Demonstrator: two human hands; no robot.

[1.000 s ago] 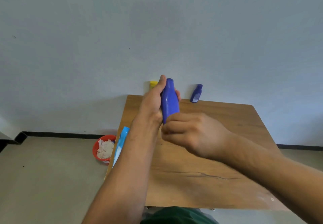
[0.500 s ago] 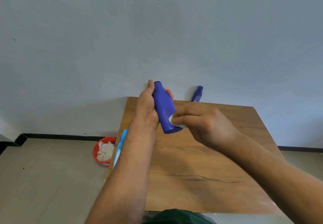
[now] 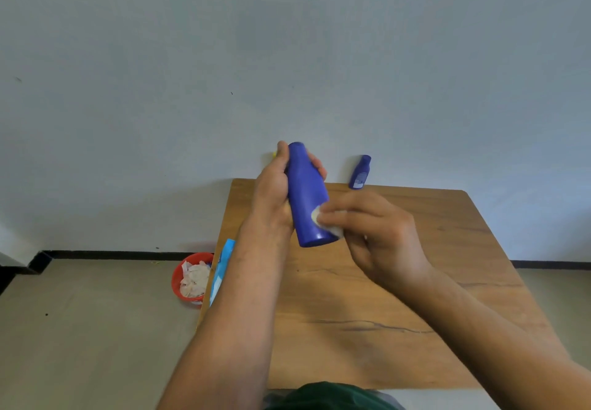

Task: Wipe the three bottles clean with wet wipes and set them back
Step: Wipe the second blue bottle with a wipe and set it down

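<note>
My left hand (image 3: pixel 275 192) grips a large blue bottle (image 3: pixel 308 198) above the wooden table (image 3: pixel 399 297), cap end up and away, base tilted toward me. My right hand (image 3: pixel 377 233) presses a white wet wipe (image 3: pixel 323 220) against the bottle's lower right side, fingers wrapped round the wipe. A small blue bottle (image 3: pixel 360 172) stands at the table's far edge against the wall. A sliver of a yellow bottle (image 3: pixel 274 154) shows behind my left thumb, mostly hidden.
A blue wet-wipe pack (image 3: pixel 222 268) lies on the table's left edge. On the floor to the left sits a red bin (image 3: pixel 179 276) holding used wipes. The wall runs right behind the table.
The big bottle's base has swung out toward me and to the right. My right hand moved from below the bottle to its lower right side, and the wipe now shows.
</note>
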